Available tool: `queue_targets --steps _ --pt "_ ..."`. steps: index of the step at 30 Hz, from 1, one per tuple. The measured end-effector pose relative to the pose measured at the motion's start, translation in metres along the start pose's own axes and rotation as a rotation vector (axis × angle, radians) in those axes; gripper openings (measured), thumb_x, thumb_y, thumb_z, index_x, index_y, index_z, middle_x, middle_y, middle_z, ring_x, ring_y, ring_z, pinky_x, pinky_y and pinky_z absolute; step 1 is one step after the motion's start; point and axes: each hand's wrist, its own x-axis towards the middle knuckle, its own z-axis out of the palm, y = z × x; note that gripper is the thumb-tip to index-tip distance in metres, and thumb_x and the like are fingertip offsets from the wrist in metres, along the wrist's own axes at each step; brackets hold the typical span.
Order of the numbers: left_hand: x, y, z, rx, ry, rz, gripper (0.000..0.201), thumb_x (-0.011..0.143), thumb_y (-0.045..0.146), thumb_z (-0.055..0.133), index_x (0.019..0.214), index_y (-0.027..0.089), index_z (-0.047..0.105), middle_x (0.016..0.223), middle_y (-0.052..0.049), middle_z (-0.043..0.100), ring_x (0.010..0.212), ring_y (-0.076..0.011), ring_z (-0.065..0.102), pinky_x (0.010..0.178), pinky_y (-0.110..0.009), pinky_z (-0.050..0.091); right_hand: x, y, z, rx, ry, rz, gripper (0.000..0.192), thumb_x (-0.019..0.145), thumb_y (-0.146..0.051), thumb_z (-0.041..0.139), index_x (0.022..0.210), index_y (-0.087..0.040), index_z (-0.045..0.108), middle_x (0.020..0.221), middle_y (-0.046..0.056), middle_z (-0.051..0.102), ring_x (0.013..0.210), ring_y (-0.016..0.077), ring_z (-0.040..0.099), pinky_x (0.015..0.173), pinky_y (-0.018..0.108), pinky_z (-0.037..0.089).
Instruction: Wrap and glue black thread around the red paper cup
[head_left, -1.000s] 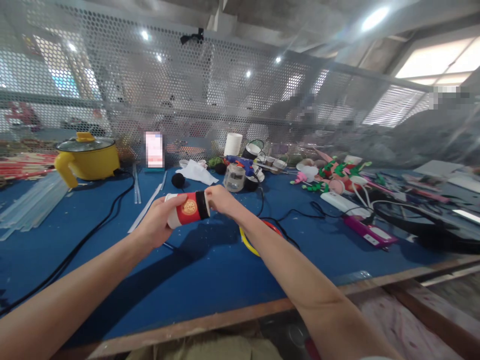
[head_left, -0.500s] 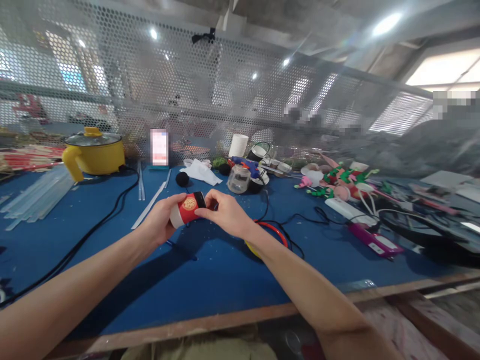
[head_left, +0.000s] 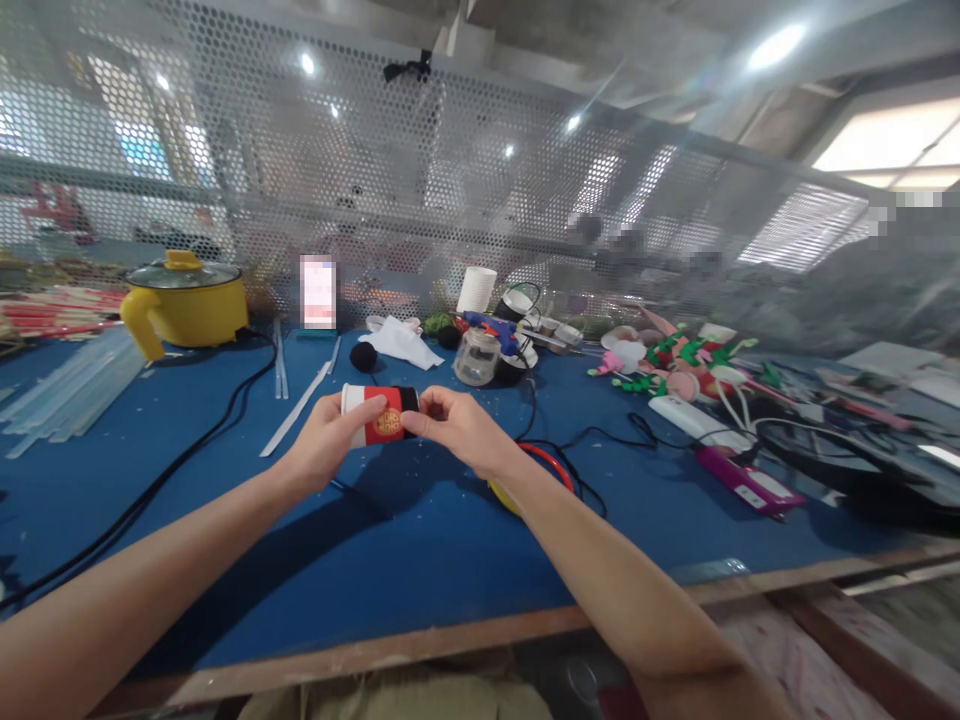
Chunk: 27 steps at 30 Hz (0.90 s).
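Between my hands, above the blue table (head_left: 450, 560), lies a paper cup (head_left: 358, 400) on its side, its white rim toward the left. A red band (head_left: 388, 412) with a gold emblem wraps its middle, and a black band (head_left: 409, 404) covers its right end. My left hand (head_left: 324, 440) is closed around the white end, thumb on the red band. My right hand (head_left: 457, 425) pinches the black end between thumb and fingers. Behind the cup are a black pompom (head_left: 364, 356) and a white cloth or tissue (head_left: 403, 343).
A yellow electric pot (head_left: 191, 305) and clear glue sticks (head_left: 82, 390) are on the left. Behind my right hand are a glass jar (head_left: 476, 357) and a blue glue gun (head_left: 491, 328). Red and yellow rings (head_left: 551, 462) lie beside my right forearm. A purple box (head_left: 750, 480) sits at right.
The cup has turned from tilted to nearly level, and its emblem has rolled lower and to the right. My left thumb now lies across the red band. Both hands keep their hold.
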Motion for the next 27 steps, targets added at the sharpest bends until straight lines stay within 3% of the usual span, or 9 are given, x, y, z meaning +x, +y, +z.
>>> queue_targets --steps 6,11,14,17,22,27 --pt "-0.001 0.003 -0.003 0.100 -0.084 0.034 0.013 0.061 0.025 0.067 0.059 0.012 0.062 0.044 0.003 0.055 0.044 -0.0069 0.049 0.047 -0.016 0.039 0.000 -0.003 -0.004 0.032 0.030 -0.046 0.027 0.069 -0.041 0.057 0.063 -0.019 0.043 0.058 -0.005 0.041 0.052 0.0080 0.035 0.052 0.022 0.031" --pt "0.006 0.014 -0.009 -0.128 -0.143 -0.199 0.024 0.068 0.034 0.058 0.064 0.011 0.063 0.055 -0.003 0.061 0.047 -0.0101 0.053 0.045 -0.019 0.041 -0.003 -0.004 -0.004 -0.123 0.021 -0.224 0.021 0.071 -0.031 0.058 0.063 -0.020 0.043 0.062 -0.004 0.045 0.056 0.0093 0.039 0.057 0.023 0.033" --pt "0.011 0.016 -0.013 -0.155 -0.182 -0.312 0.033 0.071 0.041 0.053 0.063 0.011 0.062 0.054 -0.005 0.060 0.045 -0.0114 0.053 0.044 -0.021 0.041 -0.003 -0.002 -0.001 -0.234 -0.007 -0.333 0.019 0.071 -0.027 0.058 0.063 -0.020 0.043 0.066 -0.003 0.048 0.064 0.0112 0.044 0.062 0.024 0.035" --pt "0.012 0.013 -0.014 -0.080 -0.125 -0.240 0.026 0.068 0.037 0.058 0.062 0.011 0.061 0.052 -0.004 0.058 0.043 -0.0102 0.051 0.042 -0.020 0.038 -0.003 -0.001 0.001 -0.301 -0.008 -0.342 0.020 0.070 -0.030 0.060 0.063 -0.020 0.045 0.069 -0.001 0.052 0.067 0.0128 0.047 0.065 0.026 0.037" --pt "0.008 0.003 -0.012 0.102 -0.089 -0.037 0.027 0.064 0.036 0.062 0.053 0.013 0.055 0.042 0.003 0.048 0.036 -0.0053 0.038 0.035 -0.017 0.026 -0.003 -0.002 -0.002 -0.200 0.204 -0.289 0.020 0.082 -0.038 0.043 0.084 -0.020 0.050 0.085 0.005 0.058 0.081 0.0146 0.052 0.076 0.028 0.039" --pt "0.001 -0.002 -0.010 0.274 -0.166 0.083 0.030 0.063 0.038 0.062 0.048 0.014 0.052 0.042 0.005 0.043 0.039 -0.0047 0.033 0.040 -0.019 0.025 -0.004 0.000 0.003 -0.108 0.074 -0.275 0.038 0.088 -0.039 0.023 0.110 -0.018 0.045 0.108 0.008 0.055 0.107 0.0148 0.046 0.094 0.033 0.030"
